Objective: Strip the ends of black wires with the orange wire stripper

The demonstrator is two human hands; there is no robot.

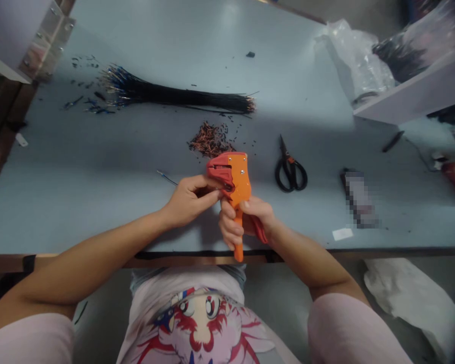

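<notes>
My right hand (pixel 246 220) is wrapped round the handles of an orange and red wire stripper (pixel 240 177), held upright above the front part of the table. At the left side of its red jaws, my left hand (pixel 193 199) pinches a thin wire (pixel 167 177). One end of that wire sticks out to the left past my knuckles; the other end is hidden by my fingers and the tool. Just beyond the stripper lies a heap of copper and black wire scraps (pixel 209 140). Farther back stretches a long bundle of black wires (pixel 182 96) with bluish tips at its left end.
Black-handled scissors (pixel 291 172) lie right of the stripper. Beyond them are a pixelated, phone-shaped object (pixel 359 197) and a small white label (pixel 343 233). Plastic bags (pixel 360 55) stand behind a panel at the back right. Small clippings (pixel 94 107) are scattered at the left.
</notes>
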